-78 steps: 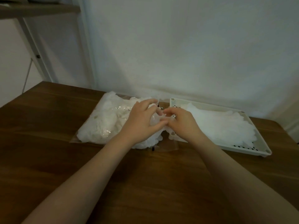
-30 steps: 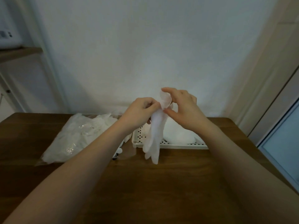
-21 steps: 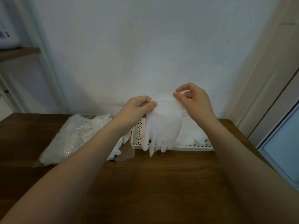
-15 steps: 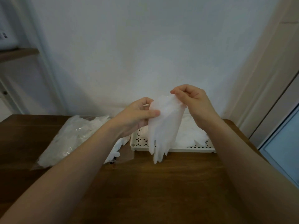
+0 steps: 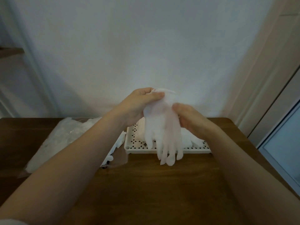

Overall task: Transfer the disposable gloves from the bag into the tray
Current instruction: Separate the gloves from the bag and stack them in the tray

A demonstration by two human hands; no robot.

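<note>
The left hand (image 5: 138,105) pinches the cuff of a translucent disposable glove (image 5: 164,127), thumb curled onto it, while the right hand (image 5: 189,118) pinches its side lower down; the glove hangs, fingers down, above the near edge of the perforated white tray (image 5: 142,148). Several gloves already lie in the tray, yet the plastic bag (image 5: 61,140) to the left looks well filled, so much remains. The wooden table (image 5: 149,184) offers open room in front, and the tray sits just beside the bag's mouth.
</note>
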